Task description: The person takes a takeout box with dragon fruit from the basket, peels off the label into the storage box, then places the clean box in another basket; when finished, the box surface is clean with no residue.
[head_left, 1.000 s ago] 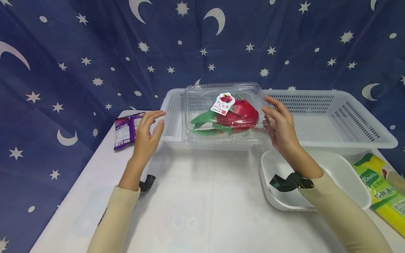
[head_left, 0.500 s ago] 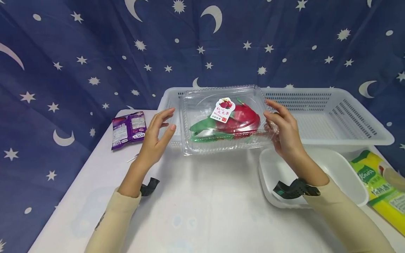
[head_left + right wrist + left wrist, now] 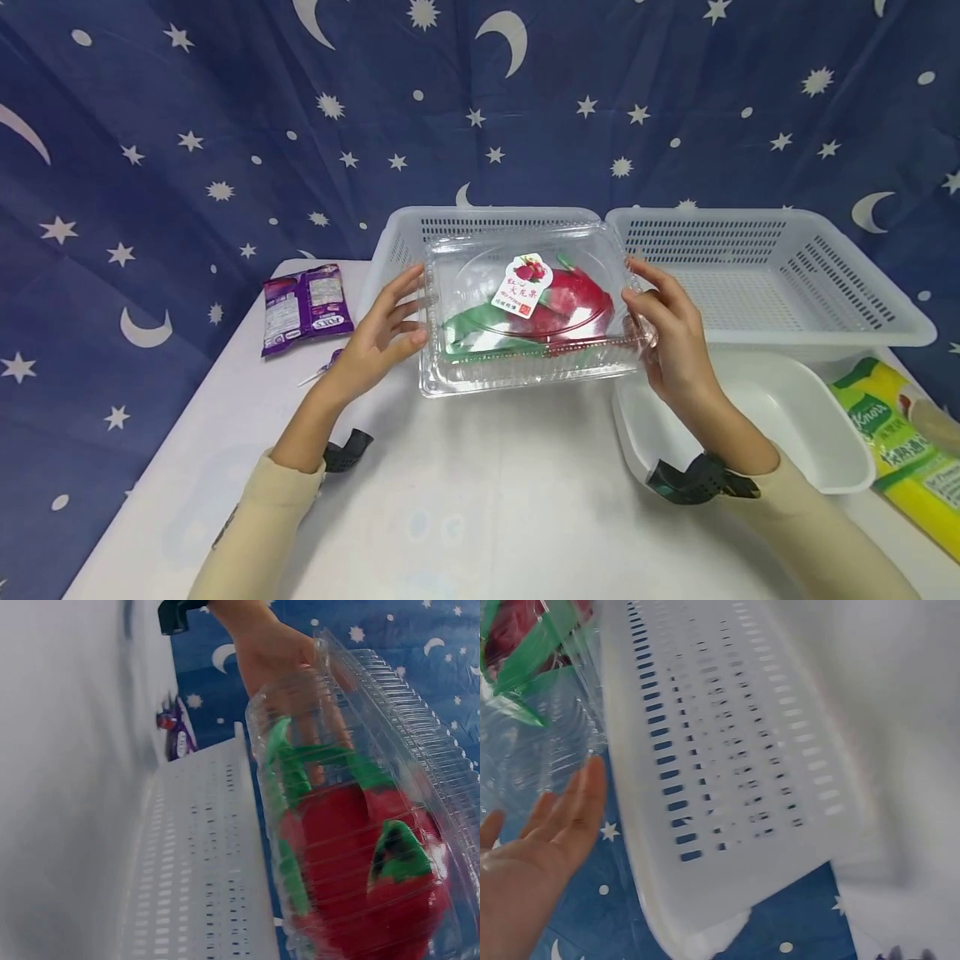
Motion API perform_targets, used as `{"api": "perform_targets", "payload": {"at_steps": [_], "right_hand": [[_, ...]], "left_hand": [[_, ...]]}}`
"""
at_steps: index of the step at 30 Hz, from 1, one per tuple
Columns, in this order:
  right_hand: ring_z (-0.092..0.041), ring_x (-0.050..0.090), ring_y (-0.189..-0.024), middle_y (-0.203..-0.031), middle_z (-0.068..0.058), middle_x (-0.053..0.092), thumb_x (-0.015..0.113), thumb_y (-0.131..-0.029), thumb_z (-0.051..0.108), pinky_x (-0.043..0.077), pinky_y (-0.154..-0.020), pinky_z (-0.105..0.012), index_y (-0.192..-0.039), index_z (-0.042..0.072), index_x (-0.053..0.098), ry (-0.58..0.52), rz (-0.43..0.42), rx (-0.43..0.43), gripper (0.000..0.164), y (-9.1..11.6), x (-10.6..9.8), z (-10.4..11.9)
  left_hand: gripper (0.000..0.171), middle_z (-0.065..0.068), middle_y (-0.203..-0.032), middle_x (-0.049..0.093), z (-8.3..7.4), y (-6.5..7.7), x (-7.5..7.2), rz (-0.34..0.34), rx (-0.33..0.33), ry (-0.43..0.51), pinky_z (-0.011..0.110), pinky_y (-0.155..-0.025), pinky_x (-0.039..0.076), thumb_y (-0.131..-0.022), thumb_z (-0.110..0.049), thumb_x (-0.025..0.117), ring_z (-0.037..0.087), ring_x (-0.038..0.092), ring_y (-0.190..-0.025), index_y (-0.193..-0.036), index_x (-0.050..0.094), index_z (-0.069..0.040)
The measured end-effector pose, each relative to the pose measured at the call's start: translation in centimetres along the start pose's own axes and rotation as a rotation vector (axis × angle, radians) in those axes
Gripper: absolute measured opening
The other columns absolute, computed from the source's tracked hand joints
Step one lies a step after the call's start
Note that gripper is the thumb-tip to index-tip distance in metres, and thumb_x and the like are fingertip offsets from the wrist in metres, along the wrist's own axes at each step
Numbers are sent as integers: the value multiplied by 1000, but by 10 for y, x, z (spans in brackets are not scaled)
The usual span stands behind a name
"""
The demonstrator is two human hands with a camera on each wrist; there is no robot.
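A clear plastic clamshell box (image 3: 480,267) hangs over the front of the left basket, its lid tipped toward me. Inside lies a red dragon fruit (image 3: 577,300) with green leaves, under a white label (image 3: 522,286). My right hand (image 3: 675,333) grips the box's right end, thumb on the near side. At the left end is my left hand (image 3: 378,342), fingers and thumb spread around the edge. The left wrist view shows that hand (image 3: 547,855) with straight fingers; firm contact cannot be told. The dragon fruit (image 3: 352,862) shows large through plastic in the right wrist view.
Two white perforated baskets, the left basket (image 3: 401,242) and the right basket (image 3: 892,321), stand at the back. A white tub (image 3: 795,408) sits below my right arm. A yellow-green Knorr packet (image 3: 900,442) lies right, a purple snack packet (image 3: 306,308) left.
The clamshell box has come down and toward me in my right hand. My left hand has moved right, up to the box's left edge.
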State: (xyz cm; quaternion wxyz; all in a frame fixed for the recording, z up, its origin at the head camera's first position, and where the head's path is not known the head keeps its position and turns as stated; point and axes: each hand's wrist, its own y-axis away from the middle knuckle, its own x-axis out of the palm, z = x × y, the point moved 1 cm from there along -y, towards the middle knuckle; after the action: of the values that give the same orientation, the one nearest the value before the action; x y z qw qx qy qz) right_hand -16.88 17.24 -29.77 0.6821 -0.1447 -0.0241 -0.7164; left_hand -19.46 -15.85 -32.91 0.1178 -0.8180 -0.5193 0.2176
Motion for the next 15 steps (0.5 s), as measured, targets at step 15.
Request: {"api": "perform_targets", "payload": {"at_steps": [15], "right_hand": [[-8, 52, -67, -77, 1, 48, 52, -96, -1, 50, -55, -15, -132, 13, 52, -2, 39, -52, 39, 36, 8, -5]], "left_hand": [[85, 4, -143, 45, 13, 20, -10, -41, 191, 23, 25, -97, 44, -86, -40, 74, 18, 49, -125, -149, 34, 0]]}}
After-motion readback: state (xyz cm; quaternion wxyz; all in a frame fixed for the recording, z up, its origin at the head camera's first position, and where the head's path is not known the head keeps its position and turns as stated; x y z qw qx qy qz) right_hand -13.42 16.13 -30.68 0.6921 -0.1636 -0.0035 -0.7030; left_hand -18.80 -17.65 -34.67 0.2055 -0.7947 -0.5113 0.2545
